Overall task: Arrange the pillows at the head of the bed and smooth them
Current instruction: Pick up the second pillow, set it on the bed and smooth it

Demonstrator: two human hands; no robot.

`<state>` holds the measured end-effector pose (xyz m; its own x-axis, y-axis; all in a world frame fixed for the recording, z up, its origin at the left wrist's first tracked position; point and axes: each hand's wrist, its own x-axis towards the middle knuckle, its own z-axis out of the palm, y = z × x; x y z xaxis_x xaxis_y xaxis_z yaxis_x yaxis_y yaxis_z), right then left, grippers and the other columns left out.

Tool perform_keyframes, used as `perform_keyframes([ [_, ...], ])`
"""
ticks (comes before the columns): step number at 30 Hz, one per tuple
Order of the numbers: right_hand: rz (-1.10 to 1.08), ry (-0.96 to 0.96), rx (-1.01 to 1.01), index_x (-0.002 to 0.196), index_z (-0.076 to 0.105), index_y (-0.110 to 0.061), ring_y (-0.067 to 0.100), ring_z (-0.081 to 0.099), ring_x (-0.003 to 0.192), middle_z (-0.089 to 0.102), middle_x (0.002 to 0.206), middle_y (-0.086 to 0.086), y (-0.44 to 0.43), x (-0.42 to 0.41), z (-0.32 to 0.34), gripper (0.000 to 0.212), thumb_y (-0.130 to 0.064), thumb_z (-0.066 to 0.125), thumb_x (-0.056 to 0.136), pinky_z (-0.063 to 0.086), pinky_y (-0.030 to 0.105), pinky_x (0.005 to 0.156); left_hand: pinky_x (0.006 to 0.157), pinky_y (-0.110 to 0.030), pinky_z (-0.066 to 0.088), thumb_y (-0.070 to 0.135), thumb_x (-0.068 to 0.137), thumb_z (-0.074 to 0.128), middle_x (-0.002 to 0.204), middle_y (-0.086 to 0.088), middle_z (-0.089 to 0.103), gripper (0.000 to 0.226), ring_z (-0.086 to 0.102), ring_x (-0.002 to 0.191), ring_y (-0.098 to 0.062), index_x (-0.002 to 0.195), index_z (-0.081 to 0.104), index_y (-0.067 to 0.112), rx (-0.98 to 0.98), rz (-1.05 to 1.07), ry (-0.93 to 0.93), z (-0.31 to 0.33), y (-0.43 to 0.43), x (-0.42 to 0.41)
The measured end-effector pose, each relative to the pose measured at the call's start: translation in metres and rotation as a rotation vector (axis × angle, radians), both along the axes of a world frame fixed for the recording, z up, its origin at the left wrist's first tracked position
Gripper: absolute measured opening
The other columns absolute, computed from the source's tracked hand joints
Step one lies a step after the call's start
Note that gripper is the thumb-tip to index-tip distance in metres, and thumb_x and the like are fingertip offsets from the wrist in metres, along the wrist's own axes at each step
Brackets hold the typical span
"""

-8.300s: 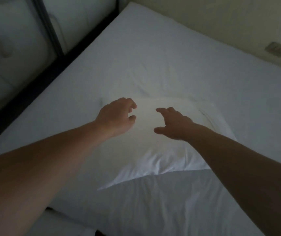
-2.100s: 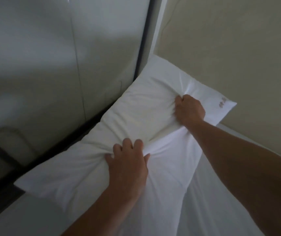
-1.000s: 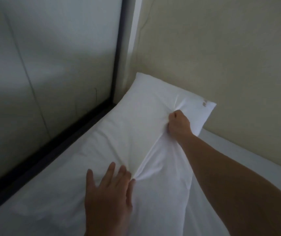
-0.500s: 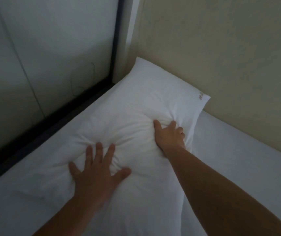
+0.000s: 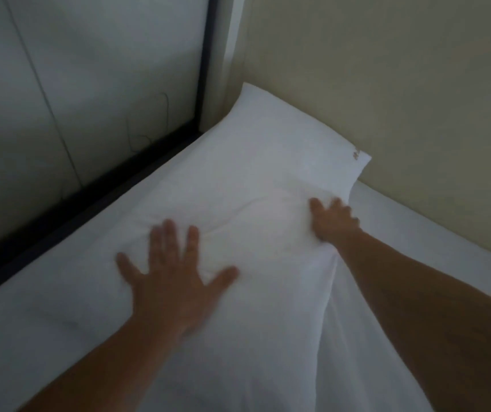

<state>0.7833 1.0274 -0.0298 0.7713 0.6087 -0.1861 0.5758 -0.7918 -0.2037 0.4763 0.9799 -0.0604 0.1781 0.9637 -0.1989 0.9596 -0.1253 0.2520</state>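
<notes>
A white pillow [image 5: 256, 171] lies flat in the bed's far corner, its long side along the dark bed frame and its far end against the beige wall. A small brown mark sits at its right corner. My left hand [image 5: 173, 281] rests palm down on the near part of the pillow, fingers spread, holding nothing. My right hand [image 5: 331, 218] presses flat on the pillow's right edge, fingers apart. Both hands are blurred. Soft creases run between them.
The white bed sheet [image 5: 431, 263] stretches to the right of the pillow. A dark bed frame rail [image 5: 89, 197] runs along the left with a grey padded panel [image 5: 74, 84] behind it. The beige wall [image 5: 386, 69] closes off the far side.
Both hands let go of the bunched pillowcase and now lie flat on it. Since half a second ago they have slid outward, and the creases look shallower.
</notes>
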Motion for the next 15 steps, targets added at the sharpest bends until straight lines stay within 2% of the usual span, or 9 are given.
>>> perform_keyframes([
  [1, -0.073, -0.006, 0.039, 0.143, 0.021, -0.015, 0.037, 0.026, 0.134, 0.025, 0.151, 0.015, -0.001, 0.006, 0.006, 0.079, -0.066, 0.023, 0.083, 0.02, 0.056, 0.108, 0.104, -0.071, -0.008, 0.09, 0.059, -0.009, 0.156, -0.006, -0.02, 0.102, -0.019, 0.142, -0.027, 0.144, -0.014, 0.034, -0.01, 0.098, -0.005, 0.004, 0.01, -0.015],
  [3, 0.058, -0.11, 0.2, 0.146, 0.016, -0.017, 0.033, 0.02, 0.139, 0.018, 0.155, 0.013, 0.004, 0.0, 0.014, 0.076, -0.064, 0.024, 0.086, 0.018, 0.054, 0.11, 0.107, -0.07, -0.003, 0.085, 0.065, -0.009, 0.157, -0.012, -0.015, 0.101, -0.013, 0.142, -0.032, 0.146, -0.011, 0.025, 0.004, 0.218, -0.025, 0.018, 0.026, -0.033],
  [5, 0.384, -0.06, 0.288, 0.148, 0.009, -0.027, 0.023, 0.006, 0.144, 0.004, 0.159, 0.002, 0.017, -0.02, 0.019, 0.073, -0.065, 0.021, 0.087, 0.01, 0.051, 0.112, 0.111, -0.065, -0.004, 0.077, 0.073, -0.009, 0.157, -0.013, -0.015, 0.091, -0.013, 0.142, -0.032, 0.145, -0.015, 0.021, 0.132, 0.116, -0.038, 0.032, 0.027, -0.03],
  [7, 0.517, -0.011, 0.178, 0.147, 0.009, -0.033, 0.019, 0.001, 0.144, 0.0, 0.159, -0.003, 0.019, -0.042, 0.008, 0.069, -0.066, 0.019, 0.087, 0.007, 0.052, 0.112, 0.112, -0.059, -0.006, 0.071, 0.077, -0.01, 0.156, -0.008, -0.019, 0.08, -0.017, 0.142, -0.028, 0.143, -0.021, 0.026, 0.175, -0.117, -0.029, 0.043, 0.015, -0.012],
  [8, 0.407, 0.011, 0.118, 0.147, 0.011, -0.031, 0.023, 0.004, 0.144, 0.003, 0.159, -0.001, 0.014, -0.042, 0.002, 0.069, -0.065, 0.019, 0.087, 0.009, 0.054, 0.112, 0.114, -0.057, -0.006, 0.07, 0.078, -0.011, 0.156, -0.006, -0.021, 0.077, -0.018, 0.142, -0.026, 0.142, -0.023, 0.029, 0.167, -0.201, -0.035, 0.044, 0.007, -0.004],
  [9, 0.197, 0.041, 0.089, 0.147, 0.012, -0.026, 0.029, 0.01, 0.142, 0.008, 0.158, 0.005, 0.008, -0.037, 0.001, 0.071, -0.064, 0.019, 0.087, 0.012, 0.056, 0.111, 0.114, -0.056, -0.006, 0.069, 0.077, -0.011, 0.156, -0.005, -0.021, 0.076, -0.019, 0.142, -0.026, 0.142, -0.023, 0.03, 0.155, -0.235, -0.04, 0.044, 0.001, 0.0],
  [11, -0.124, 0.106, 0.108, 0.147, 0.012, -0.017, 0.037, 0.018, 0.138, 0.014, 0.156, 0.013, 0.0, -0.029, 0.006, 0.075, -0.063, 0.021, 0.088, 0.016, 0.056, 0.11, 0.115, -0.055, -0.004, 0.068, 0.077, -0.009, 0.157, -0.007, -0.019, 0.077, -0.018, 0.142, -0.026, 0.142, -0.022, 0.029, 0.126, -0.18, -0.063, 0.047, -0.001, -0.006],
  [13, -0.001, 0.003, 0.206, 0.148, 0.009, -0.02, 0.032, 0.012, 0.142, 0.008, 0.158, 0.009, -0.005, -0.033, 0.009, 0.073, -0.061, 0.02, 0.089, 0.014, 0.053, 0.112, 0.116, -0.054, -0.003, 0.068, 0.079, -0.007, 0.157, -0.007, -0.016, 0.078, -0.015, 0.143, -0.026, 0.144, -0.019, 0.027, 0.114, -0.116, -0.117, 0.052, 0.003, -0.018],
  [15, 0.31, -0.034, 0.282, 0.148, 0.007, -0.028, 0.024, 0.002, 0.144, 0.001, 0.159, 0.001, -0.008, -0.061, 0.009, 0.068, -0.062, 0.017, 0.09, 0.007, 0.052, 0.113, 0.116, -0.051, -0.003, 0.067, 0.081, -0.003, 0.158, -0.006, -0.012, 0.077, -0.012, 0.143, -0.023, 0.145, -0.014, 0.026, 0.124, -0.096, -0.185, 0.057, 0.002, -0.025],
])
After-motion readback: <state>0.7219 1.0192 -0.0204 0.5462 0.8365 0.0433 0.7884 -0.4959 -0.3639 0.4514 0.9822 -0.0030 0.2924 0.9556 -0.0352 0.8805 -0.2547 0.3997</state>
